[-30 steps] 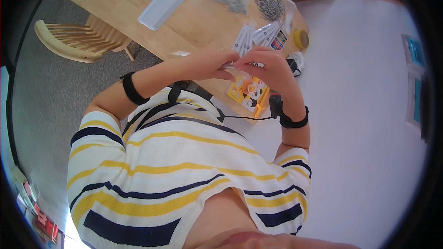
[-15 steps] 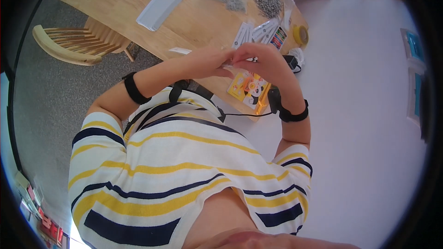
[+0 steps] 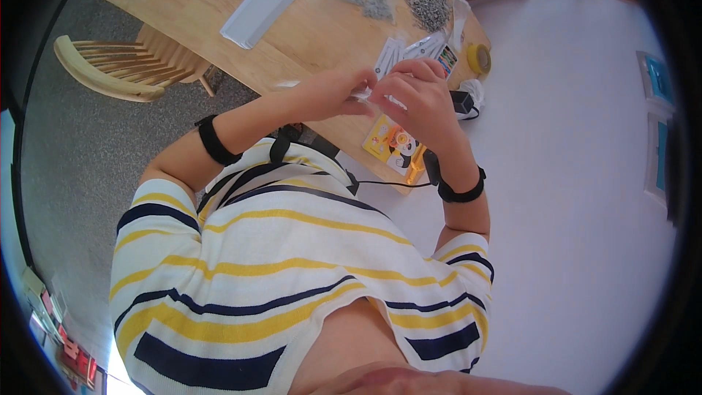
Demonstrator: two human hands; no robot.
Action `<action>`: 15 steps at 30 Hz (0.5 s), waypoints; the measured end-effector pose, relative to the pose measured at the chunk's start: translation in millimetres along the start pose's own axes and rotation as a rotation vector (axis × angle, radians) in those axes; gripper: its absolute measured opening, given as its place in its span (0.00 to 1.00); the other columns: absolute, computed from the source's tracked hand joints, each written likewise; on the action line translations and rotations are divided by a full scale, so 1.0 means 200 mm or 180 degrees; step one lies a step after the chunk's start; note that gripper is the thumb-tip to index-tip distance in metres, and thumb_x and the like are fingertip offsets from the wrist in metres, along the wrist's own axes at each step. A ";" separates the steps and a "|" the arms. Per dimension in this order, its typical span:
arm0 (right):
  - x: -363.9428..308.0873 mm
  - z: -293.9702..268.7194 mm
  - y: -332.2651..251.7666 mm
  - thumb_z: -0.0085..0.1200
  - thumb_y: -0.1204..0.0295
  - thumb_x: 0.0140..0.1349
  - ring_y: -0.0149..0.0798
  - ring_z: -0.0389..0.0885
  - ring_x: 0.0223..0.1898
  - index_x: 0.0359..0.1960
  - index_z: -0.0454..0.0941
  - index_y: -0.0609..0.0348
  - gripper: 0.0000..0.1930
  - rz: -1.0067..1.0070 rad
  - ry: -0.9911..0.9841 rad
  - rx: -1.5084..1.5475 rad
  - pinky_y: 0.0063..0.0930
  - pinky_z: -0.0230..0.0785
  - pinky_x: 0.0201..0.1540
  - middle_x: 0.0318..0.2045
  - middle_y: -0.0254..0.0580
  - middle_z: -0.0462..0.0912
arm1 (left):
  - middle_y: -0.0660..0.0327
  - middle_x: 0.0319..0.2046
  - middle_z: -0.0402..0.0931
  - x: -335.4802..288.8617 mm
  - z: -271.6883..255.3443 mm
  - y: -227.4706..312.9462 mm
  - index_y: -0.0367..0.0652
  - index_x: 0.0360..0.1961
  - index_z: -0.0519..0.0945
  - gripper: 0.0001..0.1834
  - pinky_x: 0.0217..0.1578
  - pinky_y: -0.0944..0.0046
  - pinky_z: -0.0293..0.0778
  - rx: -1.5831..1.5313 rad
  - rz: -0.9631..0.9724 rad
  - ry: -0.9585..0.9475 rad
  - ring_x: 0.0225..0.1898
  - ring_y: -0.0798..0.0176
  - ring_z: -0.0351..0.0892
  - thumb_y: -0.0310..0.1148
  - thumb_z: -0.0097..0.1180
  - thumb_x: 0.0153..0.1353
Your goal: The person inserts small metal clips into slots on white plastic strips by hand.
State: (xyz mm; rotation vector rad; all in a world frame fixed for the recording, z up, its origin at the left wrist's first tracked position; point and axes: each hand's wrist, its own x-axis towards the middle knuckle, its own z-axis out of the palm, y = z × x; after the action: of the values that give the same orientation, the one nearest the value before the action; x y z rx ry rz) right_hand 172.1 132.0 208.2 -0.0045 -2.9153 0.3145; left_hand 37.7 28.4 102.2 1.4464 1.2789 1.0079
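Observation:
Over the near edge of the wooden table, my two hands meet around a small piece of clear, shiny plastic (image 3: 361, 93). My left hand (image 3: 335, 95) pinches it between thumb and fingers. From the other side, my right hand (image 3: 420, 95) has curled fingers, with thumb and forefinger closed at the plastic's right end. Fingers hide most of the piece, so its full shape cannot be made out. Just below my right hand lies a yellow packet with a cartoon panda (image 3: 393, 143). White printed strips (image 3: 389, 55) lie beyond the hands.
On the table (image 3: 194, 11) are a stack of white paper (image 3: 262, 9), a clear bag of small grey parts (image 3: 376, 6) and heaps of small metal pieces (image 3: 428, 9). Yellow tape (image 3: 478, 59) and a black adapter (image 3: 461, 102) sit at the right edge. A wooden chair (image 3: 110, 69) stands left.
My right hand has turned and shifted slightly right and down, its knuckles now facing up more. My left hand stays nearly in place, holding the plastic. The view has shifted slightly.

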 end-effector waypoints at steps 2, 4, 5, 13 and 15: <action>0.01 -0.01 -0.01 0.59 0.70 0.44 0.33 0.75 0.36 0.25 0.73 0.46 0.07 -0.0080 -0.0003 0.0000 0.30 0.62 0.43 0.22 0.26 0.77 | 0.50 0.37 0.74 0.01 0.01 -0.04 0.39 0.41 0.68 0.20 0.38 0.61 0.71 -0.0689 0.0165 0.0064 0.38 0.54 0.76 0.36 0.62 0.52; 0.00 -0.01 -0.01 0.59 0.71 0.44 0.33 0.74 0.36 0.26 0.73 0.46 0.08 -0.0150 -0.0003 0.0000 0.30 0.62 0.43 0.23 0.26 0.77 | 0.50 0.36 0.74 0.01 0.00 -0.02 0.39 0.41 0.68 0.20 0.38 0.62 0.72 -0.0689 0.0140 0.0066 0.38 0.56 0.76 0.35 0.62 0.52; -0.01 -0.01 0.00 0.59 0.71 0.44 0.33 0.74 0.36 0.26 0.73 0.46 0.08 -0.0182 0.0046 -0.0010 0.30 0.62 0.43 0.23 0.26 0.77 | 0.50 0.36 0.74 0.01 0.00 -0.01 0.38 0.40 0.68 0.19 0.37 0.63 0.72 -0.0688 0.0114 0.0072 0.37 0.58 0.76 0.34 0.63 0.52; -0.02 0.00 0.00 0.58 0.71 0.44 0.31 0.74 0.38 0.27 0.73 0.47 0.08 -0.0227 -0.0061 0.0220 0.31 0.60 0.46 0.24 0.27 0.77 | 0.51 0.34 0.74 0.02 0.02 -0.03 0.38 0.39 0.68 0.19 0.36 0.65 0.73 -0.0726 0.0199 -0.0069 0.36 0.59 0.75 0.33 0.63 0.51; -0.02 0.00 0.01 0.58 0.72 0.44 0.31 0.73 0.39 0.28 0.73 0.47 0.09 -0.0244 -0.0185 0.0227 0.31 0.60 0.47 0.25 0.26 0.77 | 0.51 0.33 0.74 0.02 0.02 -0.03 0.38 0.39 0.68 0.19 0.36 0.65 0.72 -0.0698 0.0186 -0.0107 0.36 0.58 0.75 0.33 0.63 0.51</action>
State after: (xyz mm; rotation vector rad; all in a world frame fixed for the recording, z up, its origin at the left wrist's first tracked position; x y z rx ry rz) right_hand 176.5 133.4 206.0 0.1292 -2.9506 0.4123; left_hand 40.6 32.1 96.0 1.3322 1.0714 1.1211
